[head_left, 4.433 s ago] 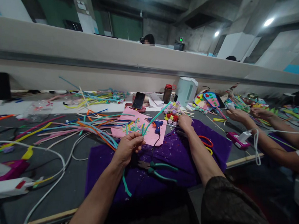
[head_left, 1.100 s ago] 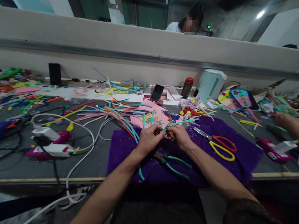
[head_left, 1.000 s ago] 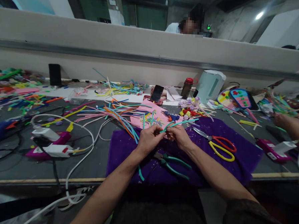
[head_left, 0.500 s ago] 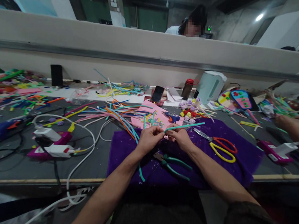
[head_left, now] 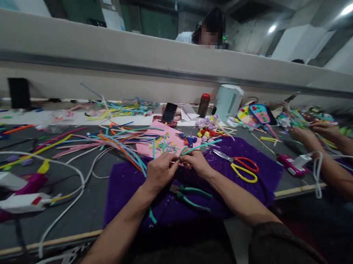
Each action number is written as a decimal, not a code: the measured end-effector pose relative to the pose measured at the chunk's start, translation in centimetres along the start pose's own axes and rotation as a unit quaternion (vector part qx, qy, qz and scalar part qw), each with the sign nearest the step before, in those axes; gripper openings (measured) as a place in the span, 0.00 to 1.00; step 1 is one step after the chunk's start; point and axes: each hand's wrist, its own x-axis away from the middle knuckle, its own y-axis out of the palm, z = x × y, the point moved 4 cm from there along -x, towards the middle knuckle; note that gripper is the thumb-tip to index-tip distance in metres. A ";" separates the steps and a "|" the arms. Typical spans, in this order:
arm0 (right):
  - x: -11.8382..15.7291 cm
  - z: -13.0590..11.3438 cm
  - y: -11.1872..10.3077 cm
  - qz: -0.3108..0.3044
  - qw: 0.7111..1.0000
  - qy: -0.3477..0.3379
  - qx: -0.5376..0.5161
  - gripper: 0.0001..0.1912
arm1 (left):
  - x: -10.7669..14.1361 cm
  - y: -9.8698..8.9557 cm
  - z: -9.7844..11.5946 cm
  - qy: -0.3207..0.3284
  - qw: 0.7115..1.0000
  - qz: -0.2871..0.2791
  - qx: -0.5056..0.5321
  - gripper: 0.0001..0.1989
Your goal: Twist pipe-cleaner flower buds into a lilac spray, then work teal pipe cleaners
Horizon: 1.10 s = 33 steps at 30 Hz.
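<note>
A teal pipe cleaner [head_left: 206, 144] runs out to the right from my two hands, which meet above a purple cloth [head_left: 123, 188]. My left hand [head_left: 162, 170] is closed, thumb and forefinger pinching near one end of it. Fingertips almost touching the left ones, my right hand [head_left: 196, 163] grips the same strip. What lies right between the fingertips is too small to make out. Green-handled pliers [head_left: 195, 191] rest on the cloth just below the hands. To the right lie scissors [head_left: 242, 164] with one red and one yellow handle loop.
Behind my hands is a pink sheet [head_left: 143, 146] with cut bits and a blue glue gun [head_left: 190, 140]. Loose pipe cleaners [head_left: 119, 141] spread leftward, near white cables [head_left: 82, 178]. A kettle [head_left: 229, 101], bottle [head_left: 205, 106] and phone [head_left: 169, 112] stand behind. Another person's hands [head_left: 309, 137] work at right.
The view has turned to the right, so the table things sit further left and more of the neighbouring person's arms shows. Both my hands keep pinching the teal pipe cleaner.
</note>
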 end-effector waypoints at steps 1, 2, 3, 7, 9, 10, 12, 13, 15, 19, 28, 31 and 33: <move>-0.1 0.0 0.0 -0.003 1.000 -0.002 -0.004 0.04 | 0.0 0.0 -0.1 0.003 1.000 0.005 -0.017 0.06; -0.2 0.0 0.0 -0.005 1.000 -0.003 -0.005 0.04 | -0.1 0.0 -0.1 0.006 1.000 0.009 -0.029 0.06; -0.2 0.1 0.0 -0.004 1.000 -0.003 -0.005 0.04 | -0.1 0.0 -0.1 0.010 0.999 0.011 -0.038 0.07; -0.3 0.3 -0.2 0.016 1.000 0.008 -0.009 0.05 | -0.1 0.0 -0.1 0.022 0.998 0.025 -0.055 0.07; -0.3 0.5 -0.1 0.019 1.000 0.013 -0.017 0.05 | -0.1 0.0 -0.2 0.026 0.997 0.032 -0.062 0.06; -0.3 0.5 0.0 0.018 1.000 0.014 -0.021 0.05 | -0.1 0.0 -0.2 0.027 0.997 0.036 -0.066 0.07; -0.4 0.5 0.0 0.017 0.999 0.015 -0.028 0.05 | -0.2 0.0 -0.3 0.028 0.996 0.043 -0.067 0.07; -0.4 0.5 0.1 0.018 0.999 0.013 -0.029 0.05 | -0.2 0.0 -0.4 0.031 0.996 0.044 -0.067 0.07; -0.4 0.3 0.1 0.020 0.999 0.005 -0.035 0.05 | -0.2 0.0 -0.3 0.038 0.996 0.040 -0.068 0.07; -0.2 -0.1 0.1 0.022 0.999 -0.014 -0.045 0.05 | -0.3 -0.2 -0.2 0.042 0.995 0.041 -0.078 0.07; -0.2 -0.4 0.3 0.026 0.999 -0.013 -0.030 0.05 | -0.4 -0.4 -0.1 0.025 0.997 0.043 -0.064 0.07; -0.1 -0.4 0.4 0.015 0.999 -0.010 -0.027 0.05 | -0.4 -0.5 -0.2 0.009 0.998 0.037 -0.043 0.07; -0.1 -0.5 0.4 0.004 0.999 -0.015 -0.028 0.05 | -0.5 -0.6 -0.2 -0.009 0.999 0.024 -0.021 0.07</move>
